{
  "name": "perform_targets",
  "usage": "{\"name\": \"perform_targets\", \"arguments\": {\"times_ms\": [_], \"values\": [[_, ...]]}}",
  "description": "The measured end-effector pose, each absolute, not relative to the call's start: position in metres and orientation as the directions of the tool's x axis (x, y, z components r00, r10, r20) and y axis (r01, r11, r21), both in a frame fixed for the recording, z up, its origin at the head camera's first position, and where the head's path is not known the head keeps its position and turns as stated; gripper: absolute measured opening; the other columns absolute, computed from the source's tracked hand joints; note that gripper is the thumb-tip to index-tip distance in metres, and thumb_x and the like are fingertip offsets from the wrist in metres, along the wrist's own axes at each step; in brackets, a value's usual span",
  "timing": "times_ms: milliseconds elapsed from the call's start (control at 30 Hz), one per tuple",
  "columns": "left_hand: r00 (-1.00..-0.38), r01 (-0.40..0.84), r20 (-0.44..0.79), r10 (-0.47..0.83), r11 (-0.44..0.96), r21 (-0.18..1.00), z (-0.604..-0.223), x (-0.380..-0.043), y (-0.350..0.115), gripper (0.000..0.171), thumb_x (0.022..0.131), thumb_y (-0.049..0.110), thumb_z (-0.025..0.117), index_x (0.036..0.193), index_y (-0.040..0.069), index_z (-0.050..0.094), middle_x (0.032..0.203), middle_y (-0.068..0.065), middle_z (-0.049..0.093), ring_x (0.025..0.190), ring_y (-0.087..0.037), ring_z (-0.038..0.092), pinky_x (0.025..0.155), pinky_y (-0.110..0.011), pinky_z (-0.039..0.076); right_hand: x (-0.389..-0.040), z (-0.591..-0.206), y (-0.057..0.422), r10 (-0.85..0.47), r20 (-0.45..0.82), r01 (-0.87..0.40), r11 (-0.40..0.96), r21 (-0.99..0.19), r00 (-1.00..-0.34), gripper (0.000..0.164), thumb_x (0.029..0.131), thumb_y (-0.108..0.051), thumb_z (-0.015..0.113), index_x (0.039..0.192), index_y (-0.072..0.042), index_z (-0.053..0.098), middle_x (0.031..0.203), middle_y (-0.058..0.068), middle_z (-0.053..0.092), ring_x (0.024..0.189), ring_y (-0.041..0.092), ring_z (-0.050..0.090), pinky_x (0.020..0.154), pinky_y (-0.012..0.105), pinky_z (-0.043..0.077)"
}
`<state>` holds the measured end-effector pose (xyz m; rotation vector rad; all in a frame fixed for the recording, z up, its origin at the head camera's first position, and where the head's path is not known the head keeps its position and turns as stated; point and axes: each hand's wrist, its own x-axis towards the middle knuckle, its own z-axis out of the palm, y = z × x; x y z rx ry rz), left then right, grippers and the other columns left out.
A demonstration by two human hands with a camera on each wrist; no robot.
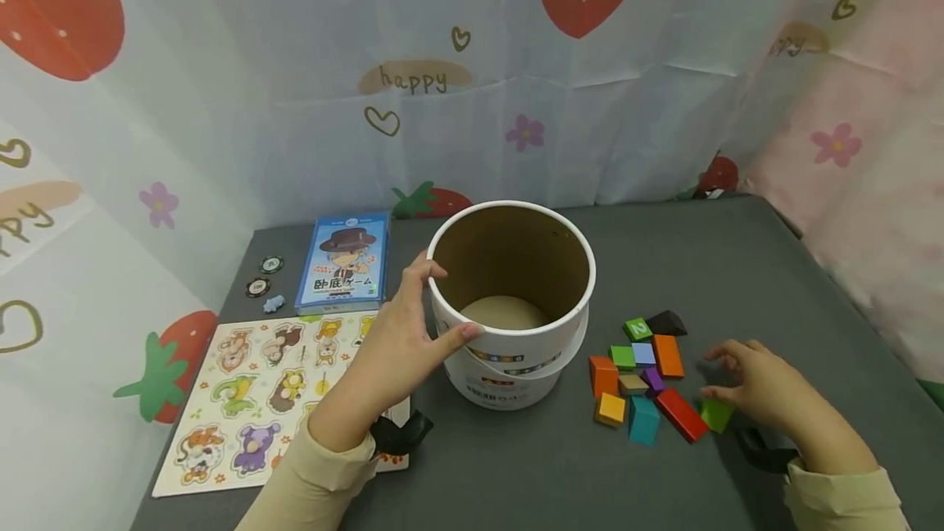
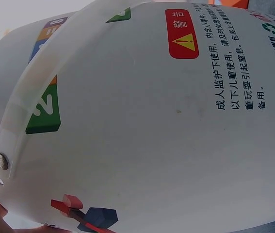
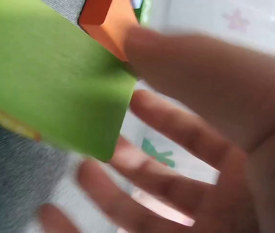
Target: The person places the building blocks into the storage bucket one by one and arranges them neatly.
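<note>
A white bucket [image 1: 509,269] with a brown inside stands upright on the grey table. My left hand [image 1: 413,322] grips its left rim, fingers over the edge and thumb along the front. Close up in the left wrist view is the bucket's printed wall [image 2: 137,116] with its translucent handle [image 2: 35,82]. To the bucket's right, my right hand [image 1: 763,388] hovers beside a green block [image 1: 715,414], thumb and fingers apart. Nearby lie a red block [image 1: 682,415], an orange block [image 1: 668,356] and a teal block [image 1: 644,419].
Left of the bucket are a puzzle board [image 1: 243,400] with animal pictures, a blue game box [image 1: 345,260], round chips [image 1: 258,287] and a small light-blue piece [image 1: 274,303]. A black block [image 1: 667,322] lies behind the coloured ones. A strawberry-print curtain [image 1: 295,64] backs the table.
</note>
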<state>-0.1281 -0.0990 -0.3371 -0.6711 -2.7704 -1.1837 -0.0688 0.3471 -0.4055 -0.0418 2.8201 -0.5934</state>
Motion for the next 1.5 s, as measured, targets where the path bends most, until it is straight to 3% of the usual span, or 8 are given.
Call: {"name": "perform_targets", "arguments": {"times_ms": [133, 367, 533, 767, 933, 1033, 1200, 1500], "values": [[-0.901, 0.414, 0.217, 0.375, 0.602, 0.682, -0.339, -0.127, -0.098, 0.073, 0.082, 0.063, 0.062, 0.133, 0.026, 0.025, 0.157, -0.003, 0.014, 0.112, -0.03, 0.055, 0.084, -0.05, 0.045, -0.058, -0.413, 0.35, -0.133, -0.328, 0.036, 0.887, -0.461, -0.935, 0.054, 0.072, -0.04, 0.082, 0.11, -0.01, 0.059, 0.101, 0.011, 0.056, 0.086, 0.028, 0.055, 0.069, 0.045, 0.046], [-0.899, 0.424, 0.233, 0.371, 0.609, 0.67, -0.34, -0.128, -0.098, 0.072, 0.082, 0.063, 0.061, 0.133, 0.027, 0.026, 0.157, -0.003, 0.015, 0.111, -0.03, 0.055, 0.083, -0.049, 0.045, -0.049, -0.422, 0.355, -0.201, -0.351, 0.034, 0.826, -0.562, -0.915, 0.041, 0.072, -0.032, 0.083, 0.102, -0.015, 0.062, 0.109, 0.009, 0.059, 0.106, 0.039, 0.057, 0.082, 0.048, 0.048], [-0.897, 0.428, 0.229, 0.378, 0.612, 0.665, -0.34, -0.127, -0.098, 0.073, 0.082, 0.064, 0.061, 0.134, 0.026, 0.026, 0.157, -0.004, 0.015, 0.108, -0.03, 0.056, 0.082, -0.048, 0.046, -0.047, -0.416, 0.35, -0.193, -0.326, 0.011, 0.846, -0.533, -0.925, 0.034, 0.073, -0.034, 0.082, 0.095, -0.017, 0.063, 0.096, 0.002, 0.058, 0.09, 0.023, 0.057, 0.073, 0.042, 0.048], [-0.897, 0.432, 0.243, 0.369, 0.618, 0.657, -0.339, -0.127, -0.101, 0.072, 0.082, 0.062, 0.062, 0.132, 0.025, 0.027, 0.157, -0.007, 0.017, 0.109, -0.031, 0.056, 0.082, -0.049, 0.046, -0.062, -0.351, 0.306, -0.187, 0.059, -0.194, 0.879, -0.435, -0.981, 0.029, 0.077, -0.022, 0.081, 0.1, -0.023, 0.064, 0.091, -0.005, 0.052, 0.078, 0.013, 0.048, 0.066, 0.031, 0.046], [-0.9, 0.428, 0.241, 0.363, 0.63, 0.648, -0.339, -0.127, -0.103, 0.072, 0.082, 0.063, 0.062, 0.133, 0.025, 0.026, 0.156, -0.007, 0.02, 0.106, -0.03, 0.057, 0.081, -0.048, 0.046, -0.078, -0.293, 0.253, -0.255, 0.409, -0.432, 0.791, -0.434, -0.876, 0.038, 0.073, -0.013, 0.084, 0.102, -0.027, 0.065, 0.096, -0.015, 0.053, 0.082, 0.006, 0.046, 0.07, 0.017, 0.042], [-0.903, 0.422, 0.237, 0.359, 0.633, 0.649, -0.34, -0.128, -0.103, 0.073, 0.082, 0.063, 0.062, 0.133, 0.026, 0.027, 0.156, -0.006, 0.021, 0.103, -0.029, 0.058, 0.08, -0.047, 0.047, -0.089, -0.266, 0.225, -0.324, 0.491, -0.547, 0.722, -0.424, -0.809, 0.041, 0.071, -0.01, 0.085, 0.102, -0.028, 0.064, 0.099, -0.016, 0.053, 0.085, 0.003, 0.046, 0.073, 0.015, 0.042], [-0.902, 0.42, 0.232, 0.363, 0.621, 0.661, -0.34, -0.128, -0.103, 0.073, 0.082, 0.064, 0.061, 0.133, 0.026, 0.027, 0.156, -0.005, 0.02, 0.104, -0.028, 0.058, 0.081, -0.047, 0.047, -0.113, -0.248, 0.187, -0.444, 0.443, -0.616, 0.675, -0.406, -0.779, 0.035, 0.074, -0.014, 0.083, 0.101, -0.024, 0.065, 0.099, -0.013, 0.053, 0.083, 0.004, 0.05, 0.069, 0.022, 0.047], [-0.9, 0.423, 0.231, 0.369, 0.618, 0.663, -0.34, -0.129, -0.101, 0.072, 0.082, 0.065, 0.06, 0.133, 0.027, 0.027, 0.158, -0.001, 0.013, 0.102, -0.028, 0.059, 0.079, -0.046, 0.048, -0.153, -0.26, 0.145, -0.584, 0.19, -0.607, 0.696, -0.384, -0.789, 0.028, 0.076, -0.016, 0.082, 0.099, -0.019, 0.066, 0.099, -0.007, 0.059, 0.085, 0.011, 0.056, 0.075, 0.031, 0.049]]}}
